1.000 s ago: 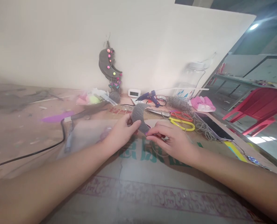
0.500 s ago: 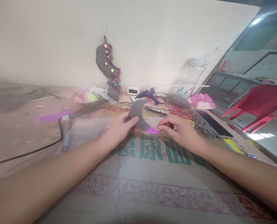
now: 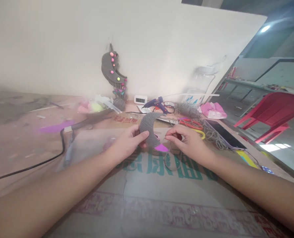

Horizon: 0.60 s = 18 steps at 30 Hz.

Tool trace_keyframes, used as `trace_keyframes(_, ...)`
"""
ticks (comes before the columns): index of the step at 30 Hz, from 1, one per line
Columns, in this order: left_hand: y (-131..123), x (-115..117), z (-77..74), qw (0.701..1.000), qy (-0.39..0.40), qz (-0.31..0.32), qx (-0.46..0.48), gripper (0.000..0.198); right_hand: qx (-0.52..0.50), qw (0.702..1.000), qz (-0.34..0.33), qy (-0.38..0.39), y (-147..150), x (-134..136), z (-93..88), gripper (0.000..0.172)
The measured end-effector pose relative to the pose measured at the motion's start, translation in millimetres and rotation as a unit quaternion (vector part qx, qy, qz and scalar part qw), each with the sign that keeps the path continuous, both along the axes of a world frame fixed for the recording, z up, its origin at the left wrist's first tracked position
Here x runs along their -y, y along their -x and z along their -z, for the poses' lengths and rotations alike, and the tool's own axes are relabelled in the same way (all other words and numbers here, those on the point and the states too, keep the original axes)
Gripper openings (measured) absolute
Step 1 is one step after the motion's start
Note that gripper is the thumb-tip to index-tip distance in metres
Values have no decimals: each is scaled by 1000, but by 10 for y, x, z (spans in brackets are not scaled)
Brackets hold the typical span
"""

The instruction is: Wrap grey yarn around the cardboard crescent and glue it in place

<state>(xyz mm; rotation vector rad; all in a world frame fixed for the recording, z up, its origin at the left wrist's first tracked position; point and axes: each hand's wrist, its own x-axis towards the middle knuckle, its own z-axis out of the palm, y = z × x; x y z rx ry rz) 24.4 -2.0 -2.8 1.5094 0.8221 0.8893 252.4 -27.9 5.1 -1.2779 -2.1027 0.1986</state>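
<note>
Two bare hands are up over the table; the left hand (image 3: pixel 130 140) pinches one grey yarn moon (image 3: pixel 148 130) by its fat outer side, thumb in front and fingers behind; the right hand (image 3: pixel 185 140) has its thumb and first finger pressed together on a thin bit of grey yarn (image 3: pixel 171 168), which droops in a loop below; one purple tip (image 3: pixel 162 148) pokes out of the low end of the moon, between the two hands; I count one more moon (image 3: pixel 109 67) by the wall, one white clock (image 3: pixel 140 99), one blue glue gun (image 3: pixel 157 103), one phone (image 3: pixel 223 134) and one red chair (image 3: pixel 273 112); both arms reach in from the bottom corners, bent a little toward each other, hands well apart; the elbows are cut off; some left fingers hide behind the held moon; a yellow handle (image 3: pixel 199 133) is partly behind the right hand, next to a red handle (image 3: pixel 191 124), so I can't tell how many scissors there are; the clock's numbers are too fuzzy to read; the left side of the table is a blur
</note>
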Motion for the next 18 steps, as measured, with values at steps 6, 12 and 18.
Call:
trace_keyframes(6, 11, -19, 25, 1000, -14, 3, -2, 29, -30, 998, 8, -50, -93, -69, -153, 28)
trace_keyframes(12, 12, 26, -33, 1000, -17, 13, -16, 32, -61, 994, -18, 86, 137, 127, -281, 28)
trace_keyframes(18, -17, 81, 0, 998, -45, 33, -15, 43, -45, 991, -87, 90, 273, 139, -146, 31)
